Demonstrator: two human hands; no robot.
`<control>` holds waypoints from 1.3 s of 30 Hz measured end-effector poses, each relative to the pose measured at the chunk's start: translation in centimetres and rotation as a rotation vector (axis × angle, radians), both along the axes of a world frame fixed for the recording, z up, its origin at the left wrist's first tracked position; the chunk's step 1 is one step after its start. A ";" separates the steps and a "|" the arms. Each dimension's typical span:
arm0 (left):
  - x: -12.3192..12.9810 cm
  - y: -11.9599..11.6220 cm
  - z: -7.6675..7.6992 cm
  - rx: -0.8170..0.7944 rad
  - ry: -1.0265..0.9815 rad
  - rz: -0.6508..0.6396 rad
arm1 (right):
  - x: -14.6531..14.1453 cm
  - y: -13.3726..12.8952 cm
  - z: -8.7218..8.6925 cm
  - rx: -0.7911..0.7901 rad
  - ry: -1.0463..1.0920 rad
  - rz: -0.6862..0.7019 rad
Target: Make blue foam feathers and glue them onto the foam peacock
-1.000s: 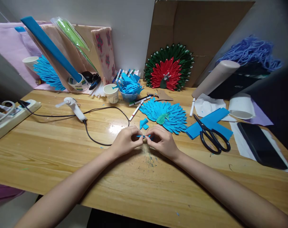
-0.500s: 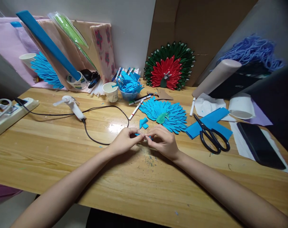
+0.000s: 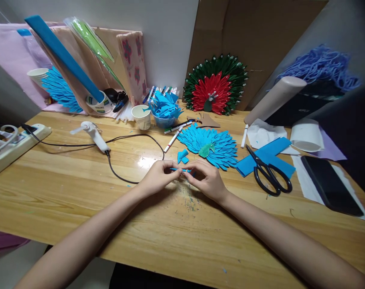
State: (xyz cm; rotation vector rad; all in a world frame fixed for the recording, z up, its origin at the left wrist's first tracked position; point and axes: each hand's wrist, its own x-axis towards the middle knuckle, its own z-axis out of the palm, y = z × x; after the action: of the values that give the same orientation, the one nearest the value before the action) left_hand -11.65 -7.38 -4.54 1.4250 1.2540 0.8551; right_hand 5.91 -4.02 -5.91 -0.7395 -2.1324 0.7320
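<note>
Between my two hands, a small blue strip (image 3: 185, 170) of paper or foam is pinched by the fingertips just above the table. My left hand (image 3: 162, 175) grips its left part, fingers closed. My right hand (image 3: 207, 178) closes on its right part, thumb and forefinger almost touching those of the left. Right behind the fingers lie a few loose blue pieces (image 3: 182, 156). Farther back is a fan of layered blue petals (image 3: 220, 140) with a green bird-shaped piece (image 3: 205, 150) on it. Most of the strip is hidden by my fingers.
Black-handled scissors (image 3: 268, 174) rest partly on folded blue strips (image 3: 260, 156), with a phone (image 3: 331, 184) farther right. A white glue gun (image 3: 95, 136) trails a black cord at left. Behind stand a paper cup (image 3: 141, 118), a tub (image 3: 165, 121) of blue pieces and a red-green fan (image 3: 214, 86).
My fingers have shifted slightly on the blue strip, and more of it shows between the fingertips. The surrounding objects have not moved on the table.
</note>
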 end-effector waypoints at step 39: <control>-0.4 -0.1 0.4 0.173 0.056 0.175 | -0.3 0.9 -1.1 -0.604 0.123 0.085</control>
State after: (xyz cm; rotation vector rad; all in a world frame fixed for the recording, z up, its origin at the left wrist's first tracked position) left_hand -12.07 -7.47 -4.16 1.4992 1.3902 1.0700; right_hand 5.61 -3.11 -6.97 -0.8837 -1.8429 1.4607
